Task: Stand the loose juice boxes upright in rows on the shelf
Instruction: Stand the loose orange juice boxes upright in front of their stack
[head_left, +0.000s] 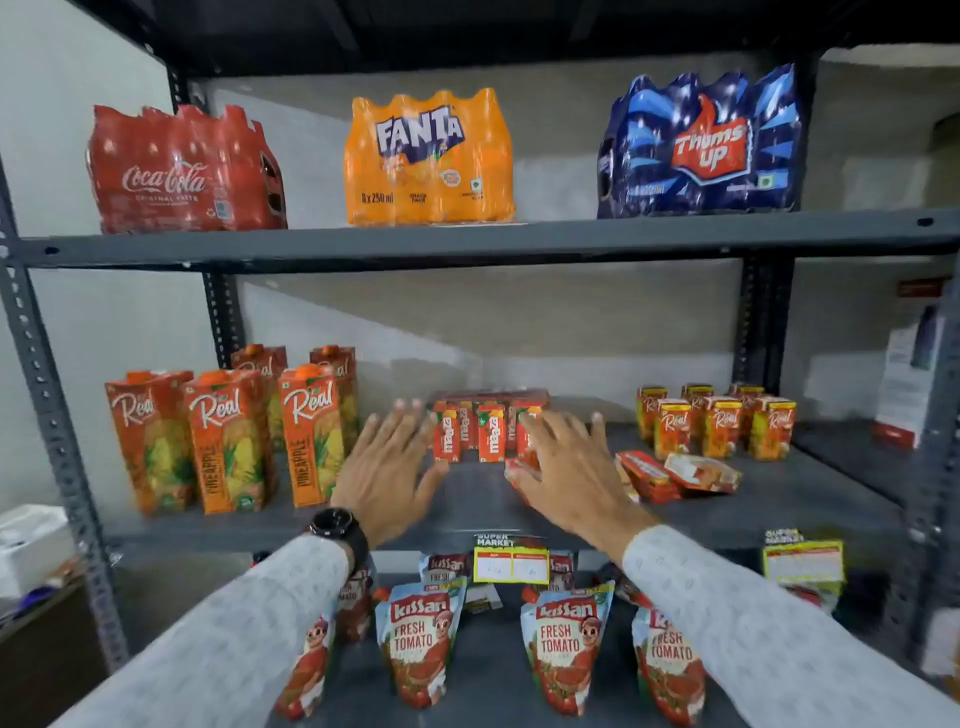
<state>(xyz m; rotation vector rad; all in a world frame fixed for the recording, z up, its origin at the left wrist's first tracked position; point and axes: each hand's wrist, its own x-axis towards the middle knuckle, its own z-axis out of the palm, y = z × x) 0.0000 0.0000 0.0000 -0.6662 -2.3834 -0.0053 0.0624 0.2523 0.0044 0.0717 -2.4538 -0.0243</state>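
Two flat red-orange juice cartons (675, 475) lie loose beside the upright Maaza row (475, 434) on the grey metal shelf (467, 512). Left hand (387, 467) spread empty; right hand (563, 467) seemingly grabbing a small red box (519, 470), needs standing next.

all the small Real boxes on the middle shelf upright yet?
No: two small juice boxes lie flat on the middle shelf, in front of the standing Real boxes.
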